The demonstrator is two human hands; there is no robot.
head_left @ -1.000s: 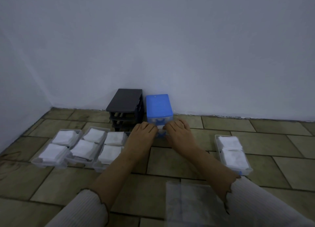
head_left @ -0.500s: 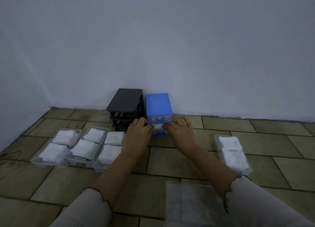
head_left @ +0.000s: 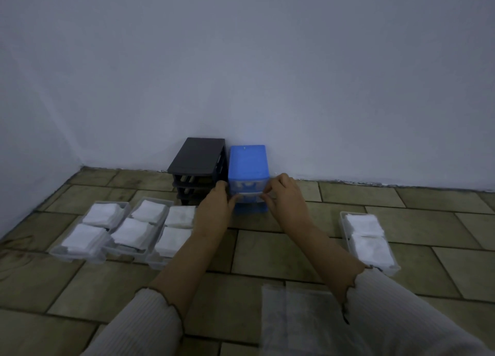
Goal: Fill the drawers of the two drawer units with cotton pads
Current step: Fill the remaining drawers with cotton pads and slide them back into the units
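Note:
A blue drawer unit (head_left: 248,163) stands against the wall beside a black drawer unit (head_left: 199,159) whose slots look empty. A clear drawer (head_left: 247,195) sits in the blue unit's middle slot. My left hand (head_left: 214,211) grips that drawer's left end and my right hand (head_left: 285,199) pinches its right end. Above it another clear drawer (head_left: 246,186) is in the top slot. Three clear drawers (head_left: 120,231) filled with white cotton pads lie on the floor at the left. One more filled drawer (head_left: 368,239) lies at the right.
The floor is brown tile and a white wall runs behind the units, with a corner at the left. A clear plastic bag (head_left: 297,318) lies on the floor near my right sleeve.
Both hands have moved away from me toward the blue unit, carrying the clear drawer into its middle slot.

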